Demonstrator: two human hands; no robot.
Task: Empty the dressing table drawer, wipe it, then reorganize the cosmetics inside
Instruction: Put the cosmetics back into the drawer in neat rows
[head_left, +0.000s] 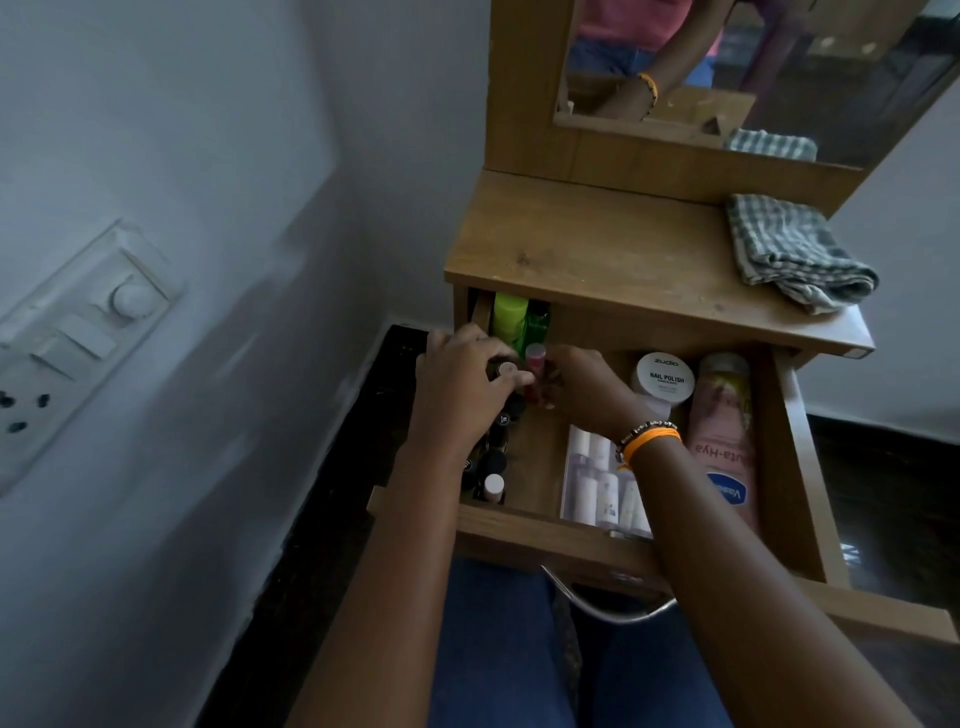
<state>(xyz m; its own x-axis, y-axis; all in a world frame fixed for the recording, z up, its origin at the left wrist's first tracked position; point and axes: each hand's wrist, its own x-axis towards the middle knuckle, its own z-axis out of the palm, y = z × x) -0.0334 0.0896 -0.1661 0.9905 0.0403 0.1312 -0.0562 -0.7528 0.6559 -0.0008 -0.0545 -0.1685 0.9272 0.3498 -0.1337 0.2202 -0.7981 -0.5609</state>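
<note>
At the front of the wooden desk (597, 249), the drawer (795, 467) stands pulled out and filled with cosmetics. Along its left wall runs a row of small dark nail polish bottles (493, 457), most with black caps, one near the front with a pale cap. The left hand (462, 384) has its grip curled round a dark bottle with a pale round top (506, 370) at the far end of that row. Just beside it, the right hand (582, 387), an orange band at the wrist, pinches a small red bottle with a pink cap (535, 364). Behind the hands stand a lime-green bottle (509, 314) and a darker green one (537, 325), half under the desk top. To the right sit a white round jar marked nail polish (665, 376), a long pink lotion tube (722, 441) lying lengthwise by the right wall, and a clear box of small white tubes (597, 478). A checked cloth (795, 254) lies folded on the desk top, below the mirror (779, 62).
</note>
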